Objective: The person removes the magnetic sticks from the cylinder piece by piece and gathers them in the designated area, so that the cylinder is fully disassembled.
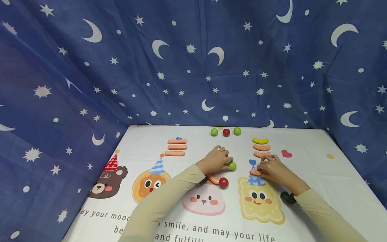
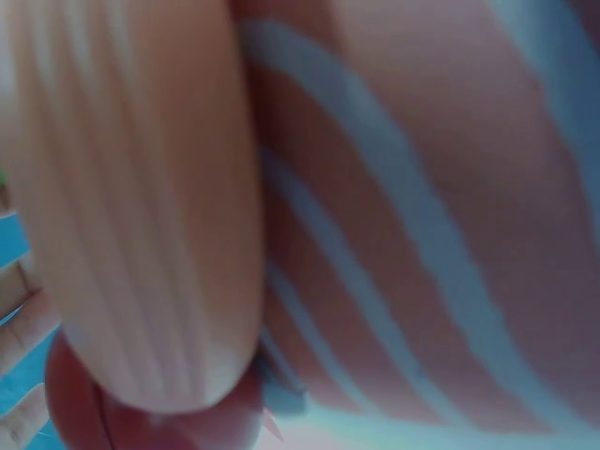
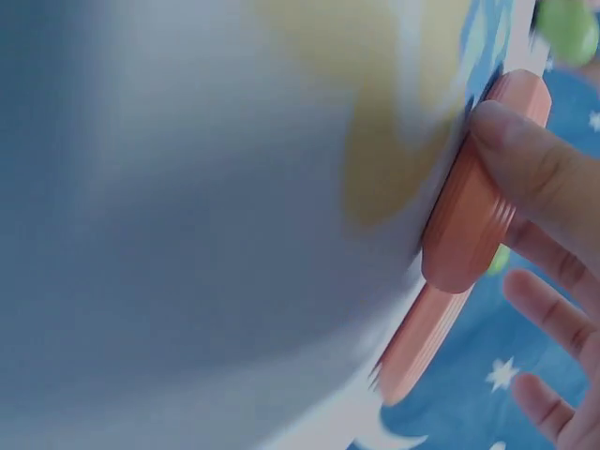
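My left hand (image 1: pixel 215 160) pinches a small green ball (image 1: pixel 232 166) between thumb and fingertips, over the middle of the table. Just below that wrist lie a curved toy sausage (image 1: pixel 213 178) and a red ball (image 1: pixel 223 183); both loom large in the left wrist view, the ridged sausage (image 2: pixel 141 206) in front of the red ball (image 2: pixel 155 427). Over the blue party hat print, my right hand (image 1: pixel 276 170) grips another toy sausage (image 1: pixel 255 172). In the right wrist view the thumb presses on this ridged orange sausage (image 3: pixel 478 211), the other fingers partly behind it.
Beyond the right hand, a yellow banana-like piece (image 1: pixel 260 141) and two sausages (image 1: pixel 261 147) form a column. Three sausages (image 1: pixel 177 147) lie stacked at the back left. A red ball (image 1: pixel 226 132) sits between two green balls (image 1: pixel 214 132) near the back edge, before a blue starry curtain (image 1: pixel 187 90).
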The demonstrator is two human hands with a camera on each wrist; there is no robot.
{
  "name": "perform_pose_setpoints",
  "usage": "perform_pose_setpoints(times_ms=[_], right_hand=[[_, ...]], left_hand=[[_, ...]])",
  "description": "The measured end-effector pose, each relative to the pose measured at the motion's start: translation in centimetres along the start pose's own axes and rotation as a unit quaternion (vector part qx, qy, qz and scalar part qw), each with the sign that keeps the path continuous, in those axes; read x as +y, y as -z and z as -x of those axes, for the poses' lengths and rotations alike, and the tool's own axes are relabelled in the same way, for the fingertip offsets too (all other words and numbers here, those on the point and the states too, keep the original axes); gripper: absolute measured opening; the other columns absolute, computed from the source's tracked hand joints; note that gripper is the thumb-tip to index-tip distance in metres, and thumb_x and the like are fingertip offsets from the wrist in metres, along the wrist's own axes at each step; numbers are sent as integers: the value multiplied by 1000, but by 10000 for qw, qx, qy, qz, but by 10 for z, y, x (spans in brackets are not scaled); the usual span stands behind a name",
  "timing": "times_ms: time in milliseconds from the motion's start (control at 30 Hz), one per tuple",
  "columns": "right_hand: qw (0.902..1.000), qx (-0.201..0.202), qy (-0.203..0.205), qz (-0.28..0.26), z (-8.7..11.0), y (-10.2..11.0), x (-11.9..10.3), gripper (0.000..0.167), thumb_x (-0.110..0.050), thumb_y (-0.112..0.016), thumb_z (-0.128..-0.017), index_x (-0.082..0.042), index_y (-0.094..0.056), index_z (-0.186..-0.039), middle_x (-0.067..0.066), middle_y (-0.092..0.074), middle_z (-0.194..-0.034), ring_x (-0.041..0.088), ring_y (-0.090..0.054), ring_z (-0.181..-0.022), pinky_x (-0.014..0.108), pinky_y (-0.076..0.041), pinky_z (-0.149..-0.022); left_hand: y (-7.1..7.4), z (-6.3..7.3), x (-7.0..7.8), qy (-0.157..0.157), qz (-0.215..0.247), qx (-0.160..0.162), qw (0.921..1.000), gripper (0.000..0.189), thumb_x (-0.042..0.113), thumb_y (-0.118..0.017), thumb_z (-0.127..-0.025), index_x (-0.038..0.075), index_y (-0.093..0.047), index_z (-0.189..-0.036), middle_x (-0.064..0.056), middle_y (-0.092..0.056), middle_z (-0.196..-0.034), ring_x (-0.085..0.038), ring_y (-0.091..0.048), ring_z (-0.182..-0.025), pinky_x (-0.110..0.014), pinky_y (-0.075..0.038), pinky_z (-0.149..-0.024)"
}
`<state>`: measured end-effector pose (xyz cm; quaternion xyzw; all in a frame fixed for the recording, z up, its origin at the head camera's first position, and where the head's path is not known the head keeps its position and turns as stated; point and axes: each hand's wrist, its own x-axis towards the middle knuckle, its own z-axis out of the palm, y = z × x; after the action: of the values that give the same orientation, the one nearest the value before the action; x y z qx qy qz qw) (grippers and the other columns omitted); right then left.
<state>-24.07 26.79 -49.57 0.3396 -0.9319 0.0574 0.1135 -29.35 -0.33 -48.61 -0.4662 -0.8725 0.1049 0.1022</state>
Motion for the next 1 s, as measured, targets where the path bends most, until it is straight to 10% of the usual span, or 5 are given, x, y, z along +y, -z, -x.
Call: perform_pose_setpoints(times_ms=[367, 1000], right_hand=[[9983, 312, -202, 457, -8, -1, 34, 24, -20, -86, -61, -18, -71, -78, -9, -60, -64, 21, -54, -84, 43, -38, -69], [9961, -267, -833, 136, -3, 7, 49, 20, -13, -82, -66, -12, -74, -84, 7, -69, -91, 31, -52, -97, 52, -36, -80]], left_hand=[[0, 2, 0, 26, 13, 8, 10000, 33, 53, -56, -87, 29, -62, -109, 7, -61, -99, -12, -55, -100, -32, -38, -100], [-3, -1, -1, -28, 45, -26, 10000, 33, 53, -54, -88, 29, -62, -109, 7, -60, -99, -12, -54, -100, -32, -38, -99]])
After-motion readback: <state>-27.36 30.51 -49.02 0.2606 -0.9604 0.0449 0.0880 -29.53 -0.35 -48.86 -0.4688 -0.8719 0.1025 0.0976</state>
